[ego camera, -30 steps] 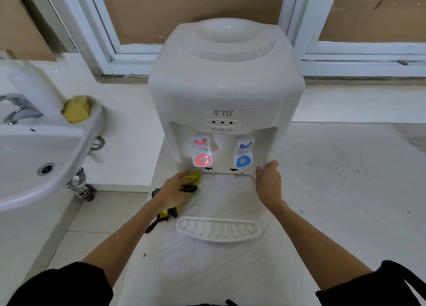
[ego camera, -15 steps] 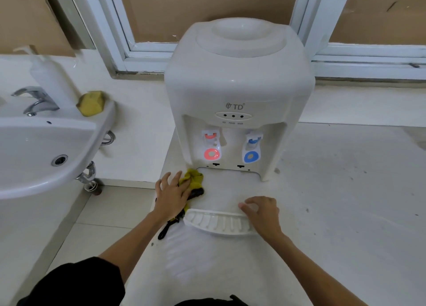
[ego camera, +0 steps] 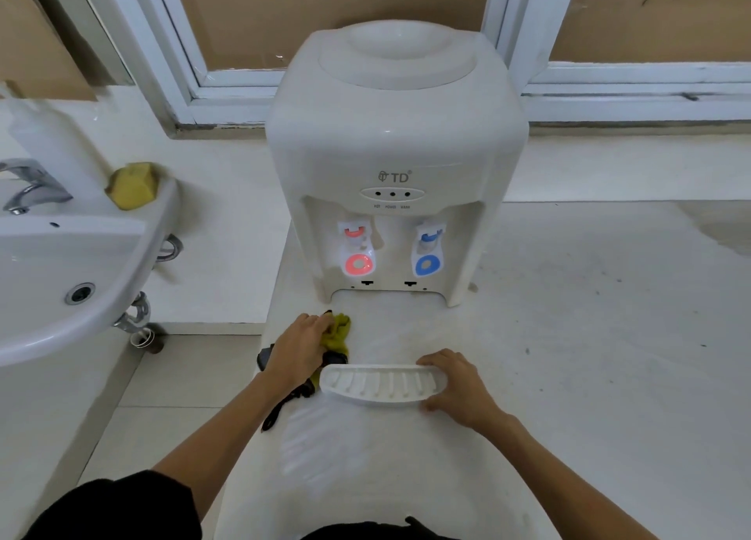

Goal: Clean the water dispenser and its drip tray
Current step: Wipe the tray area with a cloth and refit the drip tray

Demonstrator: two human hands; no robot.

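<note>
A white TD water dispenser (ego camera: 396, 149) stands on the pale counter, with a red tap (ego camera: 357, 255) and a blue tap (ego camera: 427, 255) in its front recess. The white ribbed drip tray (ego camera: 378, 383) lies loose on the counter in front of it. My right hand (ego camera: 459, 385) grips the tray's right end, fingers over the far rim and thumb under the near edge. My left hand (ego camera: 302, 348) rests flat on a yellow-green and black cloth (ego camera: 339, 330) just left of the tray.
A white basin (ego camera: 61, 279) with a chrome faucet (ego camera: 32, 185) hangs at the left, a yellow sponge (ego camera: 134, 185) on its rim. The counter's left edge drops to a tiled floor (ego camera: 170, 377). A white window frame (ego camera: 609, 100) runs behind the dispenser.
My right hand left the dispenser's lower right corner, came back toward me and took hold of the drip tray's right end. My left hand slid off the dispenser base with the cloth.
</note>
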